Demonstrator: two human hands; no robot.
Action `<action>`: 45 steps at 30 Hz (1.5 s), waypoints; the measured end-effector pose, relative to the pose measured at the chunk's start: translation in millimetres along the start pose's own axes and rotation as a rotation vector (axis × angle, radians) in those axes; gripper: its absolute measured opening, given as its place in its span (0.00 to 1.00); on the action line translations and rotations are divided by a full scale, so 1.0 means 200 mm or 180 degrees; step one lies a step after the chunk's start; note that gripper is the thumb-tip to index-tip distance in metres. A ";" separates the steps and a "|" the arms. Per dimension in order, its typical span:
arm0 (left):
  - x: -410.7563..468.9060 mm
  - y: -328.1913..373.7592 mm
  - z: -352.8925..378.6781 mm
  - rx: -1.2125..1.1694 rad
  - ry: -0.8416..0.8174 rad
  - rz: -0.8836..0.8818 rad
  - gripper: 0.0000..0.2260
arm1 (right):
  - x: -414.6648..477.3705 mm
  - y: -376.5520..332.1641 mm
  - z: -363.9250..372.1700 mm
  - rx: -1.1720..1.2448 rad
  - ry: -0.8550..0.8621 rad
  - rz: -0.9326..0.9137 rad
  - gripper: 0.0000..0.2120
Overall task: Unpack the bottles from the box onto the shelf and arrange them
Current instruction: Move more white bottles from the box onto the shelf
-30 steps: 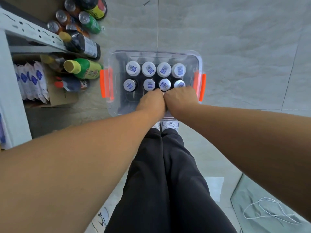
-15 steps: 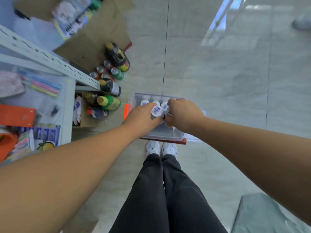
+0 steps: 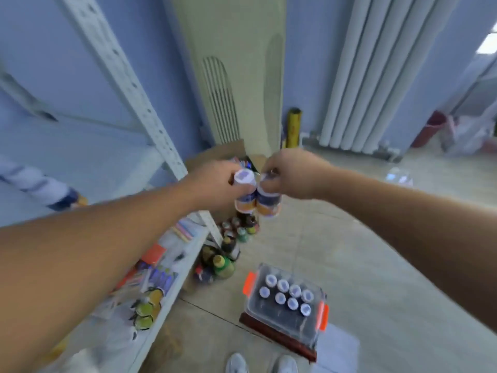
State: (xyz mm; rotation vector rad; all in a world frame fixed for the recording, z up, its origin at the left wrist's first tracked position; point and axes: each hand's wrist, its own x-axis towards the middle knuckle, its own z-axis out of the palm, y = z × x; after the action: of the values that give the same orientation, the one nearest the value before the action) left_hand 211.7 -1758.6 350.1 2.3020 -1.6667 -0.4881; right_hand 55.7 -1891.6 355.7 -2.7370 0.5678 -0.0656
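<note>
Fingers [image 3: 228,170] of the left hand [image 3: 215,181] and right hand [image 3: 290,176] clamp 2 lifted bottles [image 3: 244,200] near the shelf [image 3: 113,168]; 8 more bottles [image 3: 280,298] sit in the box [image 3: 317,327].

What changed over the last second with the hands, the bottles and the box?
Both hands rose out of the clear box and now hang well above it. The left hand grips a white-capped bottle and the right hand a second bottle, side by side. Eight capped bottles stay in the box, which remains on the floor.
</note>
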 end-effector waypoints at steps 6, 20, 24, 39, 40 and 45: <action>-0.30 -0.13 -0.79 0.0187 0.0866 -0.0342 0.24 | 0.30 -0.57 -0.54 -0.0044 0.0493 -0.0494 0.15; -1.28 -0.91 -1.62 0.0292 0.1666 -0.1115 0.22 | 0.83 -1.99 -0.65 -0.0168 0.0683 -0.1471 0.11; -1.46 -1.22 -1.63 0.0391 0.1679 -0.1327 0.24 | 0.97 -2.23 -0.49 -0.0244 0.0581 -0.1552 0.12; -1.06 -2.03 -1.32 -0.0064 0.1435 -0.1825 0.16 | 1.91 -2.52 -0.04 -0.0492 -0.0055 -0.1378 0.17; -1.02 -2.07 -1.28 -0.0124 0.1395 -0.1840 0.15 | 1.98 -2.53 0.01 -0.0506 -0.0131 -0.1389 0.17; -0.86 -2.17 -1.15 -0.0421 0.1343 -0.1842 0.09 | 2.24 -2.60 0.25 -0.0504 -0.0449 -0.1478 0.08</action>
State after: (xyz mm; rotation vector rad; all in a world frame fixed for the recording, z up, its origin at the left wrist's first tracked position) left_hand 632.8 -1458.0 407.5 2.5377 -0.7494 -0.1830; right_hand 668.8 -1604.8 474.4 -2.9396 -0.1124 0.0622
